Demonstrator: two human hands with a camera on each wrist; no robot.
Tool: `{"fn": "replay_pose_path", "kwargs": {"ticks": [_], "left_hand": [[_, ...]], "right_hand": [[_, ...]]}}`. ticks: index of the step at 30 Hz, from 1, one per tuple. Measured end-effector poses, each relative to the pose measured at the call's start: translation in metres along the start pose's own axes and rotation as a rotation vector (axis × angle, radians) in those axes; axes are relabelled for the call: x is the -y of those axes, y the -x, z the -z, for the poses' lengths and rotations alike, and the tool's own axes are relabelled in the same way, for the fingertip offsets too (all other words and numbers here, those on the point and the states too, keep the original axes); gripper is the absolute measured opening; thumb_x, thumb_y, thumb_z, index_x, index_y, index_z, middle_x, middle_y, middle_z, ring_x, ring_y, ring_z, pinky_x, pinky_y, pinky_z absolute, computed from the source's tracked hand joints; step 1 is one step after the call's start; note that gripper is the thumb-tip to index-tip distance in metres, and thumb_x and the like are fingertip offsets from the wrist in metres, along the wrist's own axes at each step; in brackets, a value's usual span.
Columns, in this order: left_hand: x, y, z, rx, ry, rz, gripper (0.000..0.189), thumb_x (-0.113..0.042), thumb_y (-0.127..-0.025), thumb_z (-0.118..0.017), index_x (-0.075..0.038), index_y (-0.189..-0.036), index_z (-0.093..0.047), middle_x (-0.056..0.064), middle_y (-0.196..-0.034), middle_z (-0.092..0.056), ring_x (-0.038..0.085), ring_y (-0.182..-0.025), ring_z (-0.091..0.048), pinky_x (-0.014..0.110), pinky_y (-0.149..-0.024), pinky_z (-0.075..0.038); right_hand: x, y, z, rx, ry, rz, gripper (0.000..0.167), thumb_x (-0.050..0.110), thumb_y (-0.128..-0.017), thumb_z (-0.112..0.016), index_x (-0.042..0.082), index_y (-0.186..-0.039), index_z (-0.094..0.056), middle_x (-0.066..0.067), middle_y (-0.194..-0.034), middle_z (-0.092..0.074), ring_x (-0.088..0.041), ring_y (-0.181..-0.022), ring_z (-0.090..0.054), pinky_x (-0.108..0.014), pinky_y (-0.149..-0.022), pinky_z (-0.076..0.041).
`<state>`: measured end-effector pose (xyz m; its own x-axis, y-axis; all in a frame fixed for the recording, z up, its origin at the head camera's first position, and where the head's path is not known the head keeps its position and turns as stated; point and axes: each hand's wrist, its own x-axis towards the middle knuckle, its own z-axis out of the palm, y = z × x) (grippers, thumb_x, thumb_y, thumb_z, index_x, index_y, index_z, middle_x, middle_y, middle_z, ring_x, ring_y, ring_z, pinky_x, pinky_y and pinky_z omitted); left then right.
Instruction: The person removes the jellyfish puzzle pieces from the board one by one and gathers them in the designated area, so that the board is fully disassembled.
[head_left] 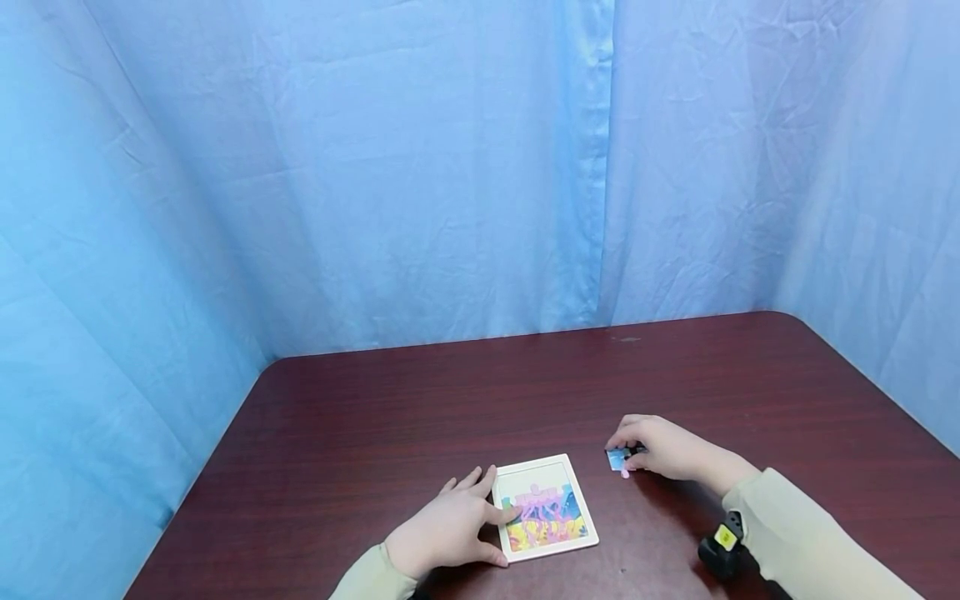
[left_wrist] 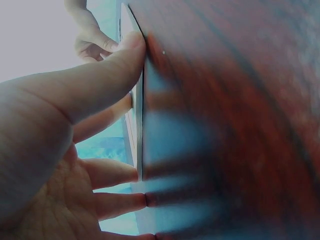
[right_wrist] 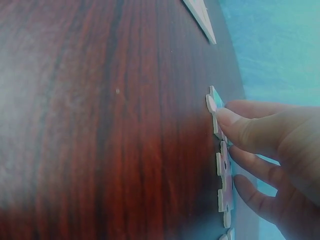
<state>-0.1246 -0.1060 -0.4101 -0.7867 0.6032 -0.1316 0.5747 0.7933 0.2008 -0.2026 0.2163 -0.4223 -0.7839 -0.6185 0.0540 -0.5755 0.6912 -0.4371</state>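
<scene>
Counter (head_left: 360, 425) of dark red wood, from the head view: your left hand (head_left: 453, 523) lies with fingers straight and spread at the left side of a white puzzle tray (head_left: 551, 548), its lower part filled with picture. Right of the tray, your right hand (head_left: 663, 450) pinches a puzzle piece (head_left: 615, 460). Left wrist: your thumb touches the tray's edge. Right wrist: another piece (right_wrist: 227, 187) lies just beside the pinched one.
</scene>
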Motion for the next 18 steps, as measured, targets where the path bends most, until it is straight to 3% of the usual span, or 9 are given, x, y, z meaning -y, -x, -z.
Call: {"fn": "replay_pose_path", "kwargs": {"ticks": [11,18], "left_hand": [[0.0003,-0.0013,-0.0003,0.015,-0.004,0.001,0.055,-0.049,-0.069,-0.075,-0.033,-0.121,-0.065,0.022,-0.147,-0.037,0.039,-0.134,-0.038,0.059,-0.097,-0.039],[0.0009,-0.0018,-0.001,0.009,-0.004,0.003,0.054,-0.049,-0.069,-0.076,-0.033,-0.12,-0.066,0.022,-0.147,-0.038,0.039,-0.134,-0.039,0.059,-0.097,-0.039]], "right_hand": [[0.0004,0.0003,0.0027,0.008,-0.009,0.008,0.021,0.009,-0.08,-0.072,0.012,-0.101,-0.072,0.004,-0.095,-0.061,-0.005,-0.08,-0.053,-0.025,-0.069,-0.048],[-0.0008,0.001,0.0067,-0.022,-0.084,0.0,0.02,0.007,-0.081,-0.07,0.009,-0.102,-0.071,-0.001,-0.096,-0.062,0.001,-0.07,-0.051,-0.02,-0.061,-0.047]]}}
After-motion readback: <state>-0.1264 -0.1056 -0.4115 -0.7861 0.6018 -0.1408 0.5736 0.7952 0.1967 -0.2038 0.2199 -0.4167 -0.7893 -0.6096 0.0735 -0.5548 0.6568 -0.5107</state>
